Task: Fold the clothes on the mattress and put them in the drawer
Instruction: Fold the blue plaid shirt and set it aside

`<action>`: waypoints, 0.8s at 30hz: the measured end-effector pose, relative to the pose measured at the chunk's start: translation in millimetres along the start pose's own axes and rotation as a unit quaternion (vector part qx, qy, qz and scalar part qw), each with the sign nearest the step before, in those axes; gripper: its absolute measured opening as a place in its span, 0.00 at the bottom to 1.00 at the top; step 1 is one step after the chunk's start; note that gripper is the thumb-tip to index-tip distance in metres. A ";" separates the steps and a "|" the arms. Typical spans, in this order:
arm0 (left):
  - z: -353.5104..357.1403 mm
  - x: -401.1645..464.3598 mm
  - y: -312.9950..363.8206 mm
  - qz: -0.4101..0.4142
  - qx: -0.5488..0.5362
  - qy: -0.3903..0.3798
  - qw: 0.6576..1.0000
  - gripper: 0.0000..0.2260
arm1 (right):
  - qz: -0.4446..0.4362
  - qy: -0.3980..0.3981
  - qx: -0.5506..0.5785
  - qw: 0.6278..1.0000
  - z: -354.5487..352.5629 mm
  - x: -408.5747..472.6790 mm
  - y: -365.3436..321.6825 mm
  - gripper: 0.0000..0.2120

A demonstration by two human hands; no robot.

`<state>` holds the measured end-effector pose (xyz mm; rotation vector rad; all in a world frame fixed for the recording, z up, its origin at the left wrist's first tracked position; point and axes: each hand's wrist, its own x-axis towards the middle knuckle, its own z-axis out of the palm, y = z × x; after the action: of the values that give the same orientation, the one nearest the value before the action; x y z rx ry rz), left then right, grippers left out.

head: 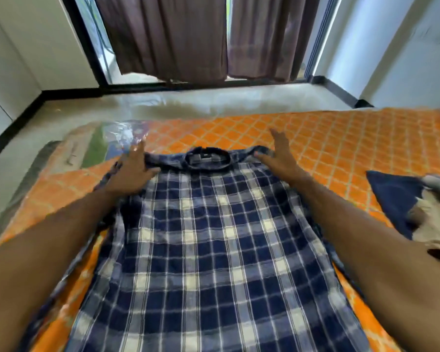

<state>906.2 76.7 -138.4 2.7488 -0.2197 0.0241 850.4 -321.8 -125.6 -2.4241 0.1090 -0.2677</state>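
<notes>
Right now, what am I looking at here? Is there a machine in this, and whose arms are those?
There is no machine: a person wears a wide-angle camera on the head, so the single picture looks forward and down along their own bare arms. A blue and white plaid shirt lies spread flat, collar away from the viewer, on an orange patterned mattress on the floor. The left hand and the right hand rest near the shirt's two shoulders with fingers mostly straight; the frame is blurry, but neither seems to clutch anything. At the right edge lies a small heap of other clothes, dark blue and beige. Beyond the mattress are a shiny floor and purple curtains.
</notes>
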 end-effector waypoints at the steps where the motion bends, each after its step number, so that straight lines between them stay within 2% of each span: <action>1: 9.3 -14.3 8.9 0.038 0.028 -0.024 0.999 0.36 | -0.038 -0.043 0.018 0.998 10.9 -2.7 9.2 0.35; 3: 27.2 -46.9 20.4 0.114 0.106 -0.048 0.987 0.31 | -0.085 -0.144 -0.064 0.984 33.9 -36.5 18.9 0.32; 5: 50.5 -67.8 10.0 0.126 0.171 -0.092 0.973 0.30 | -0.118 -0.164 -0.191 0.961 52.6 -60.6 38.2 0.32; 6: 54.7 -72.8 6.0 0.126 0.182 -0.092 0.971 0.30 | -0.113 -0.164 -0.220 0.955 54.5 -64.8 40.1 0.32; 8: 55.0 -77.5 1.0 0.130 0.184 -0.073 0.971 0.30 | -0.099 -0.143 -0.222 0.959 52.5 -69.1 39.8 0.32; 11: 52.0 -87.1 6.6 0.128 0.241 -0.057 0.960 0.30 | -0.079 -0.156 -0.241 0.955 48.1 -85.8 32.2 0.32; 13: 49.7 -109.0 25.3 0.115 0.251 -0.070 0.958 0.30 | -0.062 -0.163 -0.238 0.955 40.4 -116.7 27.2 0.33; 16: 53.3 -164.5 53.1 0.138 0.228 -0.106 0.958 0.31 | -0.077 -0.186 -0.234 0.951 31.4 -185.1 17.1 0.36; 20: 54.5 -257.9 74.2 0.171 0.210 -0.148 0.951 0.40 | -0.095 -0.215 -0.263 0.936 12.4 -273.2 12.9 0.40; 22: 52.0 -295.5 73.4 0.147 0.207 -0.184 0.950 0.42 | -0.090 -0.229 -0.274 0.930 -0.5 -310.5 14.7 0.41; 24: 50.0 -325.0 69.1 0.121 0.203 -0.183 0.954 0.41 | -0.057 -0.230 -0.273 0.933 -13.8 -339.7 19.6 0.43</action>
<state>573.8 43.4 -174.2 3.0936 -0.7247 -0.4242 515.9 -294.8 -183.6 -2.9779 -0.1941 0.3320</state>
